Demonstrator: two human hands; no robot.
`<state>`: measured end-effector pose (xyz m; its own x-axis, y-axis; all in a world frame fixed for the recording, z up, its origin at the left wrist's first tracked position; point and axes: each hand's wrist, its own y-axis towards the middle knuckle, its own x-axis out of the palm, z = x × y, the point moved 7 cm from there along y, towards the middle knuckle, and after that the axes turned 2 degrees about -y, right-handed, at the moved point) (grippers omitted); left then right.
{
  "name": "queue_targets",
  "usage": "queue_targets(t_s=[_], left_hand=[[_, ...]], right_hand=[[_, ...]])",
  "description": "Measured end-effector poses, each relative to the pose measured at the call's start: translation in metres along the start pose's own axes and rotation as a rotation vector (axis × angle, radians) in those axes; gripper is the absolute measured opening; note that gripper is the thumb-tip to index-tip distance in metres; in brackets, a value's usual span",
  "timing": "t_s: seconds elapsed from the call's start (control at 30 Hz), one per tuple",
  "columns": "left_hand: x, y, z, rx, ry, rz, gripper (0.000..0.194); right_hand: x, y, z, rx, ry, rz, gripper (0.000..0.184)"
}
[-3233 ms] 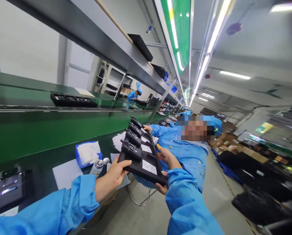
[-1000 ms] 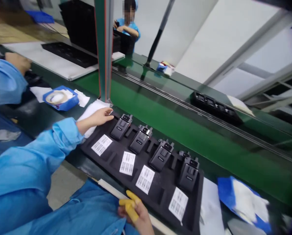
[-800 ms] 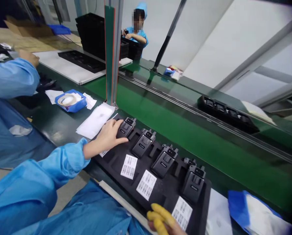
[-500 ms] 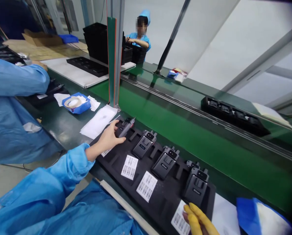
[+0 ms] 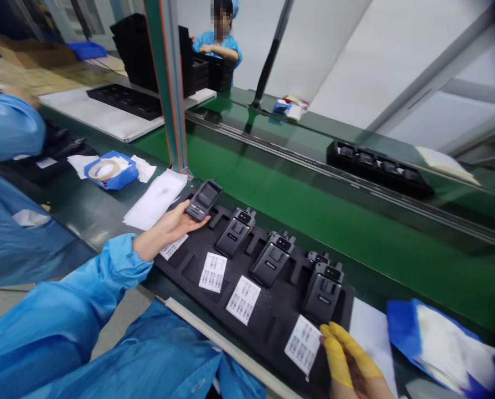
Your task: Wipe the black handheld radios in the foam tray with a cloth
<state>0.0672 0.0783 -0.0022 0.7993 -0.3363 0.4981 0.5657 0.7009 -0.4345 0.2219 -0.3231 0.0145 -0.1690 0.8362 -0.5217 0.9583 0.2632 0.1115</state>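
Head cam, radio (image 5: pixel 206 198) in L hand (image 5: pixel 166 228), btwn thumb (image 5: pixel 183 206) & fingers (image 5: pixel 196 224)

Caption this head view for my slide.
Left hand holds a handset, screen up, over a tray of face-down handsets.

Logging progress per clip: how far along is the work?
Looks done: the black tray lies on the bench. In hand: the left hand holds one device, screen up; the right hand is by a label. Left, probably: three more devices, resting backs up.
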Motion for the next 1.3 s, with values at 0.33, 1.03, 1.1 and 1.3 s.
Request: queue_targets(t_s=[0.33, 1.03, 1.1, 1.3], left_hand=[[0.005, -0.002, 0.022, 0.315, 0.441, 0.085, 0.030], [-0.005, -0.042, 0.032, 0.375, 1.003, 0.276, 0.069], [0.009, -0.054, 0.039, 0.626, 1.210, 0.375, 0.068], [0.073, -0.063, -0.022, 0.746, 1.641, 0.146, 0.074]], right_hand=[[0.032, 0.038, -0.018, -0.089, -0.603, 0.063, 0.071], [0.070, 0.047, 0.011, 0.469, 1.097, -0.110, 0.040], [0.072, 0.055, 0.015, 0.477, 1.104, -0.115, 0.039], [0.070, 0.052, 0.032, 0.486, 1.026, -0.139, 0.036]])
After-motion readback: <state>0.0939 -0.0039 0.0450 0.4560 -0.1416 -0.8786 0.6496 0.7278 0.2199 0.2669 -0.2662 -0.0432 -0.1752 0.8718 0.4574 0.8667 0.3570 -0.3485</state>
